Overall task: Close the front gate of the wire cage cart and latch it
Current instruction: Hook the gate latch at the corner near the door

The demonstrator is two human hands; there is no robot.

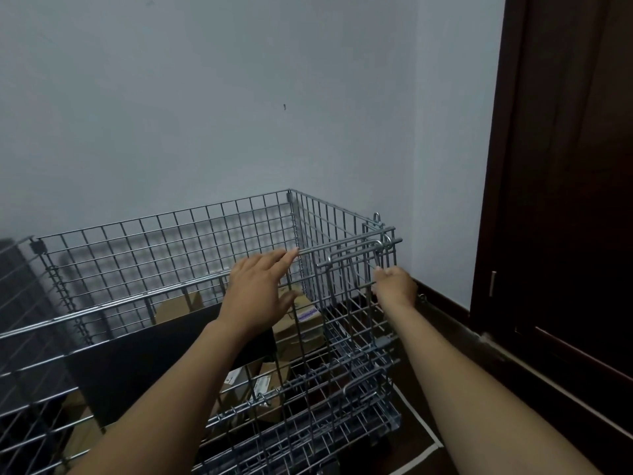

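Left hand [255, 291] lay open on the gate [308, 354]; right hand [394, 286] pinched its latch [352, 257] — stiff, rigid wire, best gripped at the top rail

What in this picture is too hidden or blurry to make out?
All in the head view:
- Latch rod: whether it has caught at the cage corner is unclear among crossing wires.
- Right hand: its fingertips are curled out of sight.
- Cardboard boxes: labels too small; a dark panel covers others.
- Cage cart: wheels cut off by the bottom edge.
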